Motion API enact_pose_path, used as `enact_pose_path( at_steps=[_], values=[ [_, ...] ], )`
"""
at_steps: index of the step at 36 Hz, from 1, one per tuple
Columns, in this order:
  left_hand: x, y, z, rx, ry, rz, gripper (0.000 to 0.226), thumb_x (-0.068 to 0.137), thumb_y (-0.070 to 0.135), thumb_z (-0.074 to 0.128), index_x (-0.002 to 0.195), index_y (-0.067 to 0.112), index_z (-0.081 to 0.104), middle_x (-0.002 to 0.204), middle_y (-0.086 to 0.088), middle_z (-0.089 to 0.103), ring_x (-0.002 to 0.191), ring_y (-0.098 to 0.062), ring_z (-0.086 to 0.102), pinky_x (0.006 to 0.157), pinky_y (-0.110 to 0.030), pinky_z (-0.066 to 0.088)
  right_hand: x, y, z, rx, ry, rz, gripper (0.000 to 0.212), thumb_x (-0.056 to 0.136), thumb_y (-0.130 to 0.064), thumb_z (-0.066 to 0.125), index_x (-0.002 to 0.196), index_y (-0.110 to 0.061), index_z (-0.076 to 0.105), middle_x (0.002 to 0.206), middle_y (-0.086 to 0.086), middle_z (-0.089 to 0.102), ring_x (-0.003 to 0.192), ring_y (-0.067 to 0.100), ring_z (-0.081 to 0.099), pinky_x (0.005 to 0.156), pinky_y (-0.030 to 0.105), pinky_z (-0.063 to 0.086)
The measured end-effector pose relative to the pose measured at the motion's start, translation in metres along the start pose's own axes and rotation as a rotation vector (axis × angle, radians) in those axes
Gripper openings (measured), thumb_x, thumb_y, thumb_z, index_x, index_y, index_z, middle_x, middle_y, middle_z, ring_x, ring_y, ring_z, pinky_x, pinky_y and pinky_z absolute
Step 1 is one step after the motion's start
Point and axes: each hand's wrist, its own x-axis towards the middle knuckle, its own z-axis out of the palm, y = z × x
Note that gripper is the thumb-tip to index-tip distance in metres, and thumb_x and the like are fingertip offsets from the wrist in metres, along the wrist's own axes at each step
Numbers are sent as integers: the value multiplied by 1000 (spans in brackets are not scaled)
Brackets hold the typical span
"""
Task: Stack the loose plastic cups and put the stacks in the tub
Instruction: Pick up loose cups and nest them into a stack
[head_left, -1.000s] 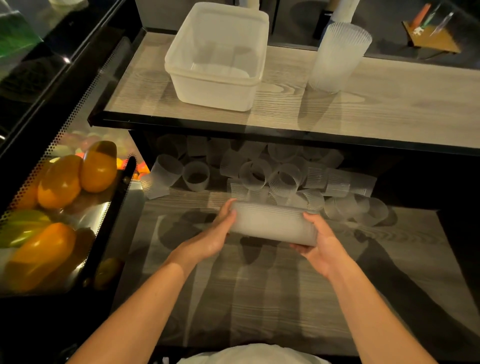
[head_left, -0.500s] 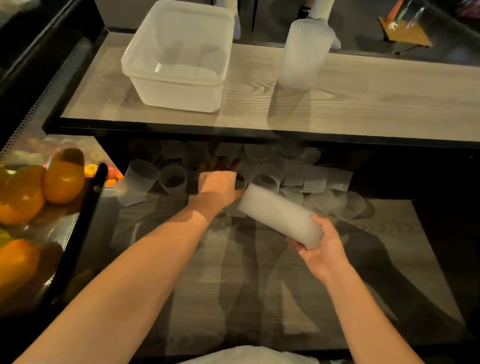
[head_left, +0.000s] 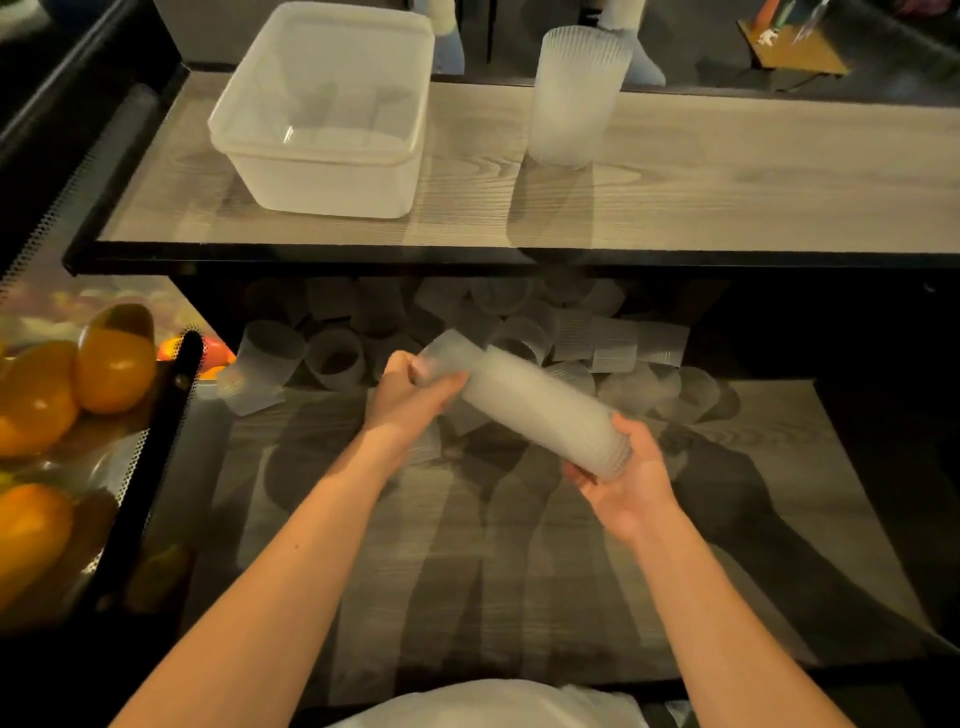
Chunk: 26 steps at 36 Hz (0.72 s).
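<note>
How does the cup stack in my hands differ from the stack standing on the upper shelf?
The held stack lies tilted, gripped by the left hand and right hand; the shelf stack stands upright, untouched. The held stack sits over the lower shelf. Both are frosted, ribbed plastic.

There is one clear tub (head_left: 322, 111) and one tall stack of cups (head_left: 574, 98) standing on the top shelf. One more stack (head_left: 540, 410) is in two hands. Many loose cups (head_left: 571, 338) lie below, too many and too blurry to count. About four orange fruits (head_left: 111, 366) sit left
</note>
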Motion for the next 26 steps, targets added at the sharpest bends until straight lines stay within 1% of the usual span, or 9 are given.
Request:
enact_pose_path(
  at_steps=[3,5,8,12,14,17,22,24,26],
  values=[
    [-1,-5,-6,13,11,25,61,68,26,88,116,19,50,111,-9,66,99,-21,69,87,-44,59,-1,-3,-4,-23,-5,-4,45,95,-31,61,137,-15,56,132,15,60,112,30,60,77,39,53],
    [-2,-5,-8,9,-27,23,83,68,22,89,135,31,40,113,-5,64,103,-18,66,87,-39,58,-4,-4,-8,-47,-30,-8,39,96,-31,60,132,-16,56,130,16,60,112,31,59,78,38,52],
    [-4,-6,-5,45,-56,-5,107,55,41,93,142,47,31,122,-1,60,109,-18,63,91,-40,56,-6,-6,-14,-75,-64,-19,38,97,-33,58,131,-16,57,133,17,58,115,33,58,77,37,51],
    [-17,-7,21,6,51,0,84,69,52,81,140,39,39,129,2,59,109,-16,62,91,-39,55,-8,-6,-19,-102,-90,-51,45,98,-34,59,138,-14,54,141,18,56,116,33,59,75,37,52],
    [-23,-11,32,56,50,32,83,57,71,70,131,48,40,129,5,57,111,-15,60,97,-43,53,-9,-6,-21,-117,-82,-68,49,97,-34,61,141,-14,52,142,18,56,117,32,60,74,36,54],
    [-28,-15,39,140,-1,0,67,63,80,57,122,56,38,134,4,49,116,-19,56,101,-45,48,-9,-11,-28,-121,-81,-88,53,96,-32,63,144,-14,49,143,17,56,118,31,61,75,37,55],
    [-35,-16,53,304,-82,-134,77,80,84,32,146,45,30,154,6,36,137,-26,42,117,-45,29,-8,-23,-38,-130,-93,-90,53,96,-31,63,144,-13,50,145,18,55,117,31,60,73,36,54],
    [-37,-18,55,398,-183,-91,77,86,81,16,151,42,22,161,10,19,150,-18,15,122,-44,12,-8,-28,-41,-139,-74,-84,51,96,-32,63,143,-15,52,145,18,54,119,31,60,72,35,55],
    [-30,-12,57,378,-173,32,76,86,77,9,146,39,37,156,6,30,147,-15,22,119,-36,16,-7,-34,-46,-120,-59,-75,49,96,-32,62,142,-15,52,144,18,54,118,31,59,74,36,54]
  ],
)
